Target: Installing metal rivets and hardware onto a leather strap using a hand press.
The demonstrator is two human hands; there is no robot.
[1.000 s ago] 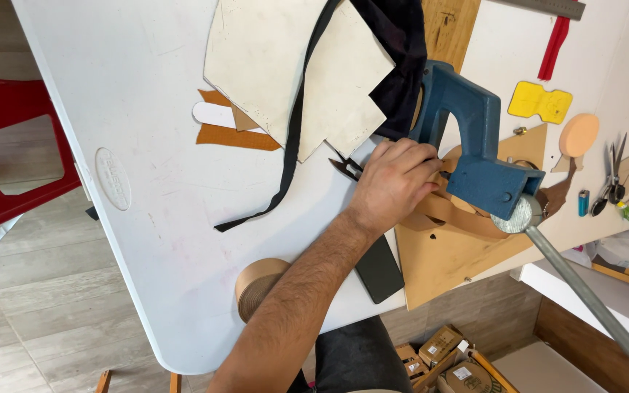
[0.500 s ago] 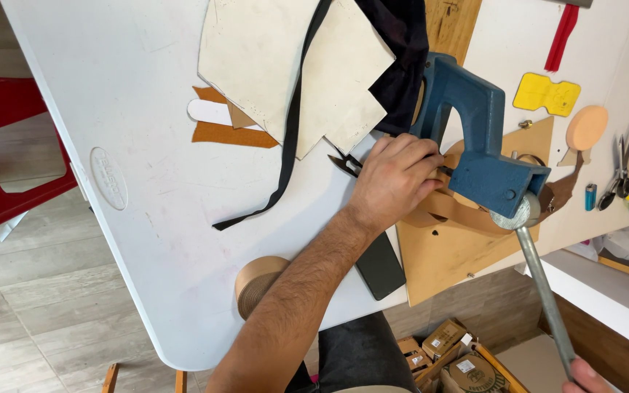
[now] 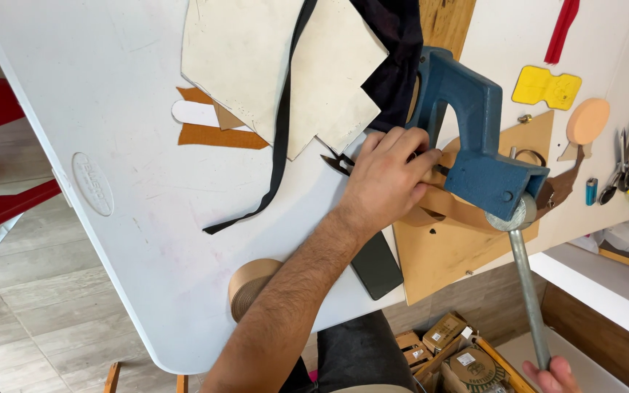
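From the head camera, the left hand (image 3: 391, 182) lay at the centre of the picture, fingers curled down onto a tan leather piece (image 3: 442, 207) and pinning it under the head of a blue hand press (image 3: 478, 149), which stood at about two o'clock from the hand. The press rested on a wooden board (image 3: 449, 258) on the white table (image 3: 111, 109). Its metal lever (image 3: 529, 291) ran down toward five o'clock, where the right hand (image 3: 551, 377) showed only partly at the bottom edge; its fingertips touched the lever's end, but whether they were clenched around it could not be told.

At eleven o'clock from the left hand lay cream sheets (image 3: 278, 65) crossed by a black strap (image 3: 278, 156). A roll of brown tape (image 3: 249, 285) sat at seven o'clock near the table's edge.

Below the table, at five o'clock, an open crate (image 3: 475, 364) held small cardboard boxes (image 3: 443, 332) and a round packet; the finer contents were too small to tell.
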